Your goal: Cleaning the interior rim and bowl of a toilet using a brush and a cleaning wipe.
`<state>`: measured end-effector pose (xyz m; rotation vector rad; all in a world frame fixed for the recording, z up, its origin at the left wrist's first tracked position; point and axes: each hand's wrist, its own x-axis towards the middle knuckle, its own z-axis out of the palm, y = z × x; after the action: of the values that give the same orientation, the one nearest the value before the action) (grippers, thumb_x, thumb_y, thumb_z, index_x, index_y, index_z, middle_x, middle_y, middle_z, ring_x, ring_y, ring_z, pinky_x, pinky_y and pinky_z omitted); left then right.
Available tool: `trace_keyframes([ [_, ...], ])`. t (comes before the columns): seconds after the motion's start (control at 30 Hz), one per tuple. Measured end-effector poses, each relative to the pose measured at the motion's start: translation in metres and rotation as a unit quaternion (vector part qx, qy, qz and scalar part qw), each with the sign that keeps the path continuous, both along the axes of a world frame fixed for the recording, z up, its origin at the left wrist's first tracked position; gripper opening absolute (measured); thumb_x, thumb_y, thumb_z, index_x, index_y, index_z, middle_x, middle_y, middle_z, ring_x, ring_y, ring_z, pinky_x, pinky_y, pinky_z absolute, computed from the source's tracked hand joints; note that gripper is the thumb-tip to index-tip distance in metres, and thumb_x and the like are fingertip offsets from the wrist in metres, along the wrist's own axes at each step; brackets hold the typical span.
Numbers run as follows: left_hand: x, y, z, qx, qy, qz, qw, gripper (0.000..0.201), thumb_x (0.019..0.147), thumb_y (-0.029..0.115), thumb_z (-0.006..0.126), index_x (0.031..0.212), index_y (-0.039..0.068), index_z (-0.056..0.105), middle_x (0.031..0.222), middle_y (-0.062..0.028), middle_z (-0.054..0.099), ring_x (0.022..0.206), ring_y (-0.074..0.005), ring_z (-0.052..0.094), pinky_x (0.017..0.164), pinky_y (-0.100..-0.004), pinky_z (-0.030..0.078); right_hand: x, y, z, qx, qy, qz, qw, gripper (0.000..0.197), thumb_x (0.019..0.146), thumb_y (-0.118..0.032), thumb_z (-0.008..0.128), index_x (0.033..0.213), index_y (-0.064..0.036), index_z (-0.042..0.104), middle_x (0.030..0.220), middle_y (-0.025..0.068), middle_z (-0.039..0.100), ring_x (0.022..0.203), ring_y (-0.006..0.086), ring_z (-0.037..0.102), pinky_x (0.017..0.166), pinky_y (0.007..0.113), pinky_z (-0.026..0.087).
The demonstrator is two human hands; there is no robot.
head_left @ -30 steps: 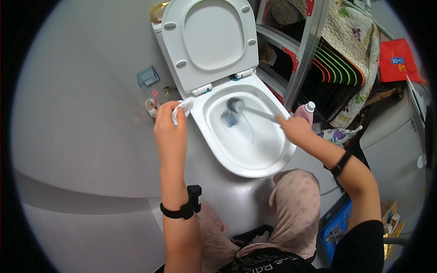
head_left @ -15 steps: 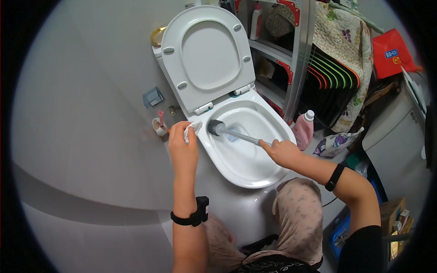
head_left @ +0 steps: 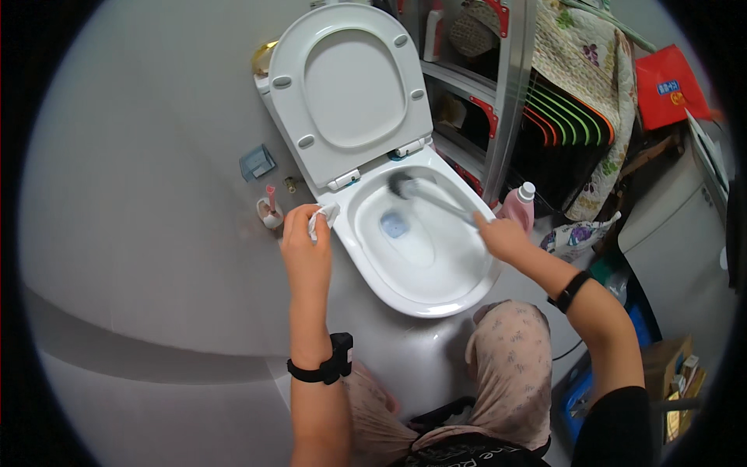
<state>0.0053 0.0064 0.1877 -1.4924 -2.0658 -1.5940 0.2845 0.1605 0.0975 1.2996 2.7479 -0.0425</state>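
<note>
A toilet brush with a grey handle and dark bristles is gripped by my right hand. Its head, a little blurred, is at the back inner wall of the white toilet bowl, below the raised seat. Water stands in the bowl's drain. My left hand pinches a crumpled white tissue by the bowl's left rim. Whether the tissue touches the rim, I cannot tell.
A pink bottle with a white cap stands right of the bowl. Behind it rises a metal ladder next to a quilted floral cloth. A white holder with a pink item and a blue box are at the left wall.
The brush head has moved from the bowl's left side to its back wall. My right hand has shifted to the right, while my left stays by the rim with the tissue.
</note>
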Motion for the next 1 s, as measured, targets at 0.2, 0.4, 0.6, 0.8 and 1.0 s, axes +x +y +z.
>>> trace_keyframes([
  [0.2, 0.003, 0.004, -0.002, -0.003, 0.009, -0.013, 1.0, 0.009, 0.081, 0.005, 0.05, 0.086, -0.001, 0.054, 0.089, -0.011, 0.055, 0.08, -0.0246, 0.054, 0.07, -0.0317, 0.043, -0.031, -0.046, 0.025, -0.113, -0.025, 0.149, 0.982, 0.046, 0.082, -0.012, 0.042, 0.126, -0.0037, 0.032, 0.07, 0.0178, 0.059, 0.066, 0.0343, 0.059, 0.058, 0.044, 0.046],
  [0.4, 0.008, 0.009, -0.003, -0.007, 0.011, -0.035, 0.999, 0.009, 0.081, 0.005, 0.05, 0.086, -0.001, 0.054, 0.089, -0.012, 0.054, 0.082, -0.027, 0.054, 0.071, -0.033, 0.042, 0.008, -0.055, 0.07, -0.155, -0.073, 0.185, 0.968, 0.046, 0.083, -0.016, 0.045, 0.126, -0.0042, 0.033, 0.067, 0.0185, 0.059, 0.061, 0.034, 0.059, 0.057, 0.044, 0.046],
  [0.6, 0.011, 0.006, -0.01, -0.022, 0.011, -0.04, 0.999, 0.009, 0.08, 0.005, 0.051, 0.086, -0.001, 0.054, 0.089, -0.0124, 0.054, 0.084, -0.0284, 0.053, 0.073, -0.034, 0.042, -0.005, -0.038, 0.058, -0.131, -0.062, 0.191, 0.971, 0.047, 0.082, -0.013, 0.044, 0.126, -0.0023, 0.032, 0.068, 0.0189, 0.059, 0.061, 0.0343, 0.059, 0.057, 0.045, 0.046],
  [0.8, 0.007, 0.001, -0.007, -0.02, -0.001, -0.037, 0.999, 0.008, 0.08, 0.004, 0.051, 0.086, -0.002, 0.053, 0.089, -0.0119, 0.054, 0.082, -0.0263, 0.054, 0.07, -0.0334, 0.043, -0.006, -0.051, 0.067, -0.12, -0.097, 0.226, 0.962, 0.046, 0.082, -0.009, 0.04, 0.126, 0.0017, 0.031, 0.065, 0.0195, 0.057, 0.062, 0.0359, 0.058, 0.056, 0.045, 0.045],
  [1.0, 0.004, 0.0, -0.001, -0.012, -0.002, -0.027, 1.0, 0.008, 0.08, 0.004, 0.051, 0.086, -0.001, 0.053, 0.089, -0.0119, 0.055, 0.081, -0.0264, 0.054, 0.071, -0.0338, 0.043, 0.031, -0.06, 0.073, -0.144, -0.078, 0.232, 0.959, 0.048, 0.079, -0.01, 0.043, 0.126, -0.0032, 0.032, 0.063, 0.0177, 0.057, 0.057, 0.0353, 0.058, 0.053, 0.044, 0.045],
])
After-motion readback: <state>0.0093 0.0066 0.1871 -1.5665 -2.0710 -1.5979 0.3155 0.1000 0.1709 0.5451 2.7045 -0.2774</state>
